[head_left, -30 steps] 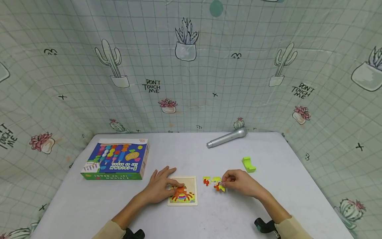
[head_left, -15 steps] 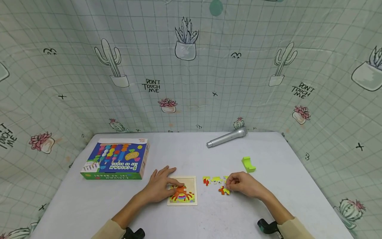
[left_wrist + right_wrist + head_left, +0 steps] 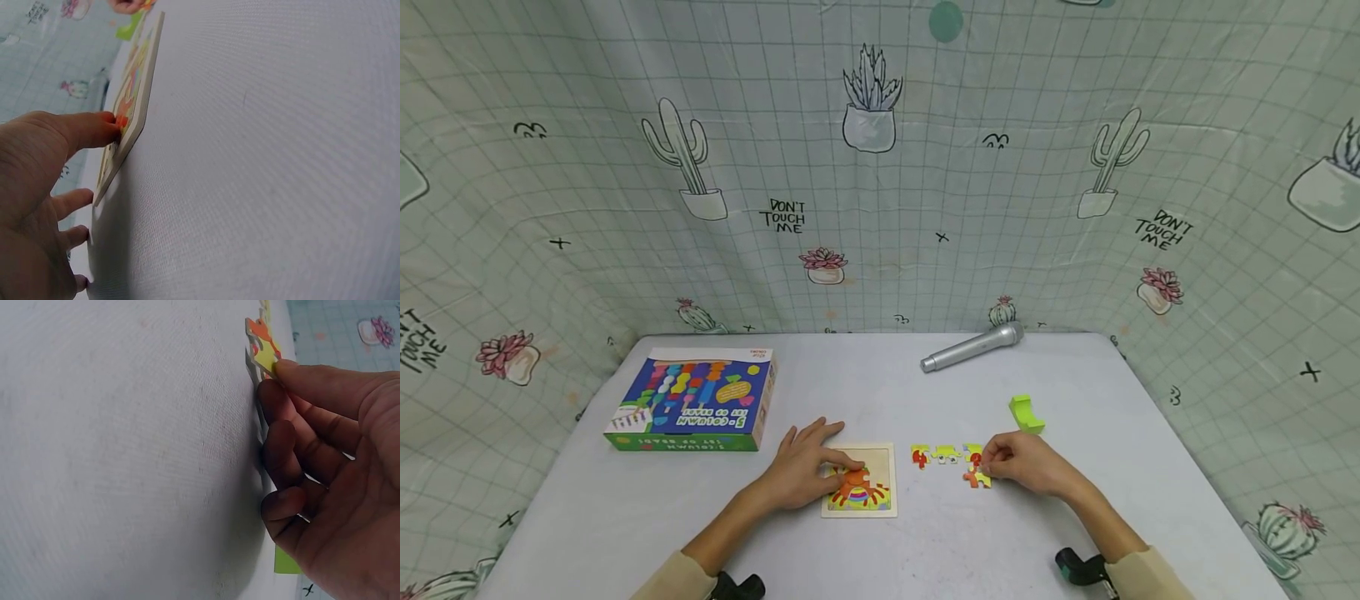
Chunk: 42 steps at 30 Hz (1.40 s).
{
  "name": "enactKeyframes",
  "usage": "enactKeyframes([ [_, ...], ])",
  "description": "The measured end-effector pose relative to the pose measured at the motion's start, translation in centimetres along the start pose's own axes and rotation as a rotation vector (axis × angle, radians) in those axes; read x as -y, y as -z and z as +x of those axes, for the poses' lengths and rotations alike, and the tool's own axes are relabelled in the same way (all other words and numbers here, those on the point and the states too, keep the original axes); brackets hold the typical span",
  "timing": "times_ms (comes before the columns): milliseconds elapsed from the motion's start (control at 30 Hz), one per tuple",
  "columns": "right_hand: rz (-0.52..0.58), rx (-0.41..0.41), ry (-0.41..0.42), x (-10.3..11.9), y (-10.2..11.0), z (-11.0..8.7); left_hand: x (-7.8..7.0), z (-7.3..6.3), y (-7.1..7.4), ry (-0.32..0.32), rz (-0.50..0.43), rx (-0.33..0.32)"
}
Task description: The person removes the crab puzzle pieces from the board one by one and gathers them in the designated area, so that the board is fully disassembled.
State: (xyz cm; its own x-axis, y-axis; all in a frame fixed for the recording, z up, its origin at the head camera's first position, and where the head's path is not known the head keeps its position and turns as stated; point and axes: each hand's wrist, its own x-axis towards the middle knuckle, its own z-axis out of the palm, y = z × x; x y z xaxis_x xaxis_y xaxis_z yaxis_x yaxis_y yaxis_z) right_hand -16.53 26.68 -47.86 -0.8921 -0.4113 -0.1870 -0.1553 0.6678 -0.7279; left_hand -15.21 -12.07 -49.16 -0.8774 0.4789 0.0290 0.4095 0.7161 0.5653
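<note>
Pinching a red-and-yellow puzzle piece (image 3: 265, 354) between thumb and index finger of the right hand (image 3: 1024, 462), remaining fingers curled, right of the puzzle tray (image 3: 892, 500). Touching the tray's left part with the left hand (image 3: 801, 475), outer fingers spread on the worktop (image 3: 970, 550). Between hands, lying in a row: loose pieces (image 3: 920, 456).

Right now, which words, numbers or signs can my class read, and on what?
"DON'T TOUCH ME": backdrop, twice whole, once cut off at left.
"X": backdrop, several times.
"5-COLUMN": box, upside down, top and front.
"SET OF BEADS", probably, blurred: same box.
Too small: its white strip, yellow oval.
</note>
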Motion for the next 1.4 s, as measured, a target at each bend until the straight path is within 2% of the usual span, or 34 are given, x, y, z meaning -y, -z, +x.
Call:
enactKeyframes([
  [233, -0.016, -0.011, -0.005, -0.01, 0.04, 0.14, 0.01, -0.03, 0.01, 0.006, 0.006, -0.002],
  [533, -0.063, -0.029, 0.029, 0.01, -0.3, 0.24, 0.22, -0.04, -0.13, -0.008, 0.0, -0.002],
  [1400, -0.099, -0.059, -0.003, 0.42, -0.52, 0.12, 0.49, 0.01, -0.25, -0.006, 0.033, 0.007],
])
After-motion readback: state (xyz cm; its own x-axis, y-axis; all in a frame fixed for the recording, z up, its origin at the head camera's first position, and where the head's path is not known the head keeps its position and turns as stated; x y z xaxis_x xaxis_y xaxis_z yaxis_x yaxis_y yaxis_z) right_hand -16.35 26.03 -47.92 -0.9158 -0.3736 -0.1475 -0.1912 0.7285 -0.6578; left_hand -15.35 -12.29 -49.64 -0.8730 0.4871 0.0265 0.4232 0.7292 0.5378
